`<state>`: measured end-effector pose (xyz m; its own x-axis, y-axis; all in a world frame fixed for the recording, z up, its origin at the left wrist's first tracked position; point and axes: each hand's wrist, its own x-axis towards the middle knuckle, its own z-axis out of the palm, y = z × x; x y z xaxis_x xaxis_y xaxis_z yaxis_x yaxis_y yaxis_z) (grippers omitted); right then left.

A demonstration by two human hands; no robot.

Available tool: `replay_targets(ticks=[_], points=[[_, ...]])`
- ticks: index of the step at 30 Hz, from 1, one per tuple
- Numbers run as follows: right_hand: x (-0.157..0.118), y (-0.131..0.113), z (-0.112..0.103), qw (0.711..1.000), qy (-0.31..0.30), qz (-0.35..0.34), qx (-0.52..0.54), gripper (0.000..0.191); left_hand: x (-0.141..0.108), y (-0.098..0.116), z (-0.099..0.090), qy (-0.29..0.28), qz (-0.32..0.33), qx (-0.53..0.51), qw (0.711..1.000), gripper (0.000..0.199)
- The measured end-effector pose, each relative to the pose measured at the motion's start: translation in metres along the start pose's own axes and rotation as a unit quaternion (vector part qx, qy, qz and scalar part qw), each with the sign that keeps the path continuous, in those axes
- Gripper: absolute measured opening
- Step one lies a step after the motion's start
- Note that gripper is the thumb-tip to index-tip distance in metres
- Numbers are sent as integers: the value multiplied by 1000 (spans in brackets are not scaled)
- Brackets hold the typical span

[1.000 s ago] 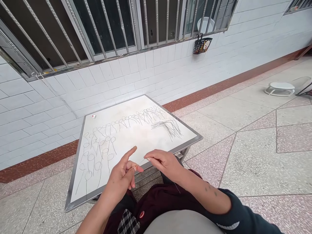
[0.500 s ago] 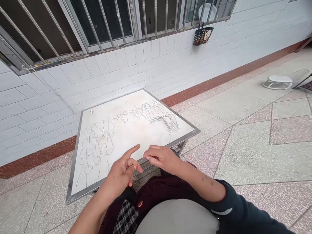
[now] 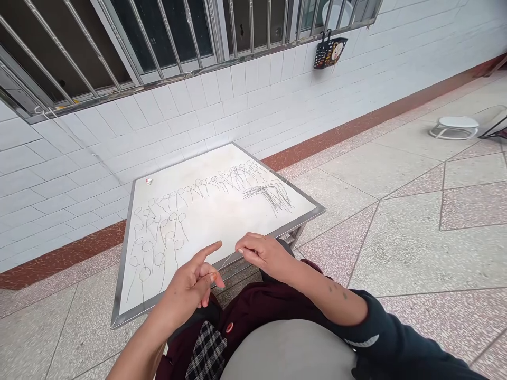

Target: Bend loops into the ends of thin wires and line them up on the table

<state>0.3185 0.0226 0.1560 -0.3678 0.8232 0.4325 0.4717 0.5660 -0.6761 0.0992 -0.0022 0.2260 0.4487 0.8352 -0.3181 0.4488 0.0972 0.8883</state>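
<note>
A thin wire-like strand (image 3: 227, 259) stretches between my two hands at the table's near edge. My left hand (image 3: 193, 282) pinches one end between thumb and curled fingers, its index finger pointing out straight. Thumb and fingers of my right hand (image 3: 264, 255) are closed on the other end. On the white table (image 3: 209, 227) lie several looped strands (image 3: 147, 246), each with a round loop and a loose tail, in rows along the left and far side. A bundle of straight, dark strands (image 3: 273, 195) rests at the right. The strand's ends are hidden in my fingers.
A small white and red object (image 3: 149, 181) sits at the table's far left corner. Behind stands a tiled wall (image 3: 166, 126) with a barred window (image 3: 170, 37) and a hanging black basket (image 3: 330, 51). A white stool (image 3: 455, 126) stands on the floor at right.
My left hand has moved a little left and down, away from the right hand, so the gap spanned by the strand is wider. My right hand has barely moved.
</note>
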Motion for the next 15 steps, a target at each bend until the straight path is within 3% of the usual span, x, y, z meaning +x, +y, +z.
replay_targets(ticks=[7, 11, 13, 15], points=[[-1, 4, -2, 999, 28, 29, 14, 18, -16, -9, -20, -10, -28, 26, 999, 57], [1, 5, -8, 997, 55, 48, 13, 17, -22, -6, -28, 113, -7, 100, 989, 53], [1, -2, -9, 999, 32, 33, 20, 18, -19, 1, -21, 176, 17, 131, 975, 51], [0, -11, -7, 999, 14, 20, 21, 18, -12, 9, -7, 197, 38, 148, 968, 49]])
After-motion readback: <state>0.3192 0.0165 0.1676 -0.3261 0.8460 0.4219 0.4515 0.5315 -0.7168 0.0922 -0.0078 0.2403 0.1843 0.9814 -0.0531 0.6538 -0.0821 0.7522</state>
